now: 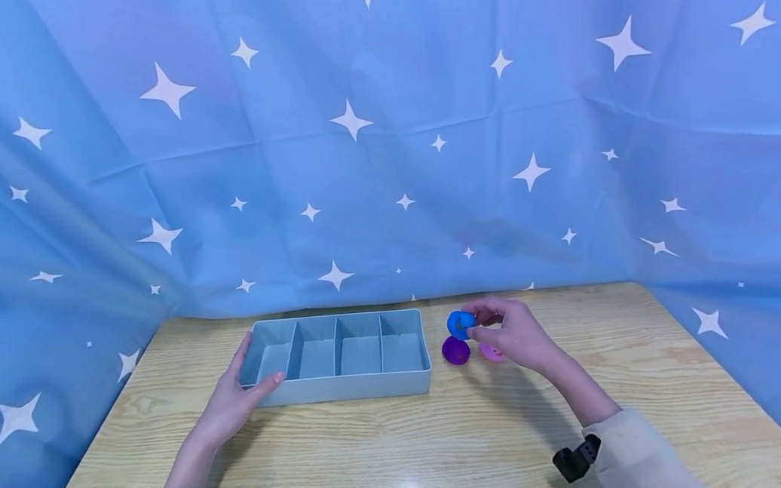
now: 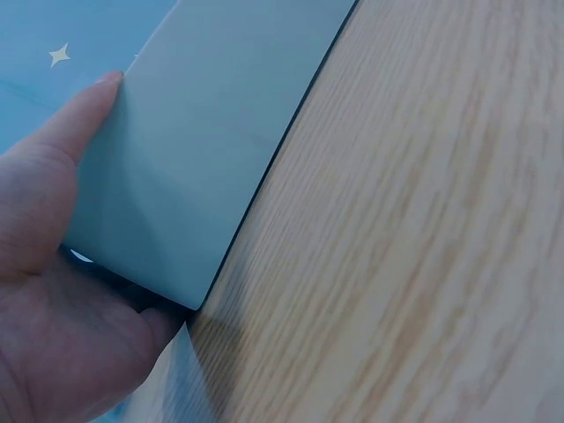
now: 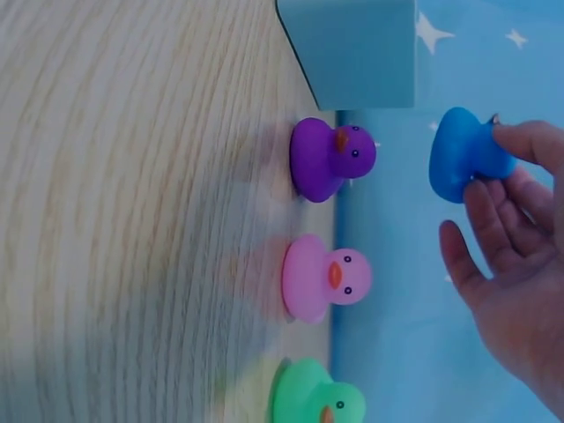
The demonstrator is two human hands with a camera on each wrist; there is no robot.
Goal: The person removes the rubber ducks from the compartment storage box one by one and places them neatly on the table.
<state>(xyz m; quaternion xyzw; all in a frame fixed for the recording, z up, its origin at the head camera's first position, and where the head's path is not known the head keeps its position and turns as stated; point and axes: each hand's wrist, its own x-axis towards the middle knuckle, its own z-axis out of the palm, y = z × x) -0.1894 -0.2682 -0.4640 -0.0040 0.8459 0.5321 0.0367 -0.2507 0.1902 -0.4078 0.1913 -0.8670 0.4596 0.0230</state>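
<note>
Raised above the tabletop, a blue rubber duck [image 3: 456, 154] is pinched between the thumb and fingers of my right hand [image 1: 514, 334]. Below it on the table sit a purple rubber duck [image 3: 319, 159], a pink rubber duck [image 3: 307, 278] and a green rubber duck [image 3: 304, 397], in a row in the right wrist view. My left hand [image 1: 233, 400] grips the near left corner of a grey-blue divided box [image 1: 353, 387], its thumb at the front rim and its fingers along the left end. The visible compartments of the box hold nothing.
The wood-grain table [image 1: 351, 458] carries the box left of the ducks. A blue curtain with white stars [image 1: 385, 161] hangs behind the table and along both sides. The box's right end stands close to the purple duck.
</note>
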